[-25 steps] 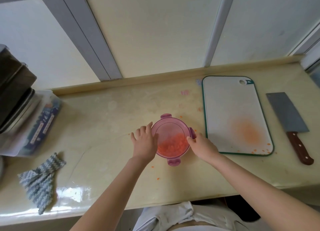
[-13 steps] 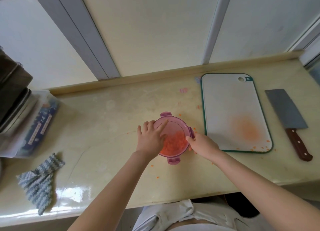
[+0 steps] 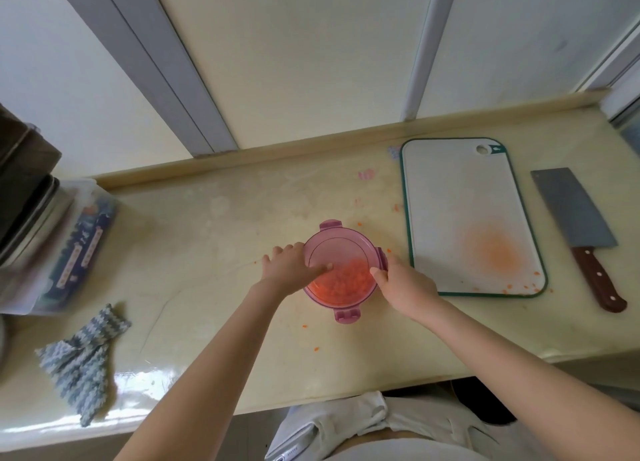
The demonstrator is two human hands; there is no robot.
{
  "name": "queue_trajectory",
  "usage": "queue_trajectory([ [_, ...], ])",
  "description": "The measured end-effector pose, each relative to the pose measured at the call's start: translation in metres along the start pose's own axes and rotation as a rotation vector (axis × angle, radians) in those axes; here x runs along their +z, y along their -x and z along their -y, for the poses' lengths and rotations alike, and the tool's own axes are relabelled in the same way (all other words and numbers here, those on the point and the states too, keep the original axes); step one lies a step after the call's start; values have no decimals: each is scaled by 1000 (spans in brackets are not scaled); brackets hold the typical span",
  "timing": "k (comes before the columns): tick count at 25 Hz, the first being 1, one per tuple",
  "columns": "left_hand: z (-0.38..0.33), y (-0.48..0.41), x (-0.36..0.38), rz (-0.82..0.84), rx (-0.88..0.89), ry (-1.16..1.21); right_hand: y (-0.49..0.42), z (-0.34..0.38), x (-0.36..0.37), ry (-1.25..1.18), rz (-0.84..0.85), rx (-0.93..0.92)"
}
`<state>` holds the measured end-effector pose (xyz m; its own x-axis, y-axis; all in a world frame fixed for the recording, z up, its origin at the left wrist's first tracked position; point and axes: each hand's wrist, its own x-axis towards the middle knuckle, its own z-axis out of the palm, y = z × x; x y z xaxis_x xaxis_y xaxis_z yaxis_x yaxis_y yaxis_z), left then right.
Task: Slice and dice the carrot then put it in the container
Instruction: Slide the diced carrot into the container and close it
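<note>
A round clear container [image 3: 341,252] with a pink lid sits on the cream counter, and diced carrot [image 3: 343,282] shows through it. My left hand [image 3: 289,270] grips its left side, fingers curled over the rim and thumb stretched across the lid. My right hand [image 3: 405,287] holds the right side at the pink clip, thumb on the lid's edge. The lid's front and back clips stick out flat. The white cutting board [image 3: 457,201] to the right carries an orange stain and a few carrot crumbs.
A cleaver [image 3: 571,214] with a brown handle lies right of the board. Stray carrot bits [image 3: 316,349] dot the counter in front of the container. A grey knitted cloth [image 3: 83,356] lies at the front left, behind it a plastic box [image 3: 69,246] and dark stacked items.
My left hand moved from beside the container onto its lid and left rim, with the thumb now across the lid. My right hand stayed at the right clip.
</note>
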<state>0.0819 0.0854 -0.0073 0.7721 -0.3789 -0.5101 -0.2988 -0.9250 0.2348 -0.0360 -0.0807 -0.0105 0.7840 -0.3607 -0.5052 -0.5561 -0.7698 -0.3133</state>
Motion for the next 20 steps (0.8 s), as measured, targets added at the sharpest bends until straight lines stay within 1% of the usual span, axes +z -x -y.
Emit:
queue_trajectory([
  [2, 2, 3, 5, 6, -52, 140, 5, 0, -2, 115, -87, -28],
  [4, 1, 3, 8, -8, -69, 182, 8, 0, -2, 140, -121, -70],
  [10, 2, 4, 23, -63, -76, 197, -6, -2, 3, -70, -70, -5],
  [15, 3, 1, 27, -51, -78, 298, -15, -3, -9, -435, 26, 4],
  [18, 4, 0, 28, -32, -77, 361, -18, -3, -11, -477, 62, 28],
  [20, 3, 1, 28, -40, -85, 360, -20, -5, -9, -490, 57, 55],
])
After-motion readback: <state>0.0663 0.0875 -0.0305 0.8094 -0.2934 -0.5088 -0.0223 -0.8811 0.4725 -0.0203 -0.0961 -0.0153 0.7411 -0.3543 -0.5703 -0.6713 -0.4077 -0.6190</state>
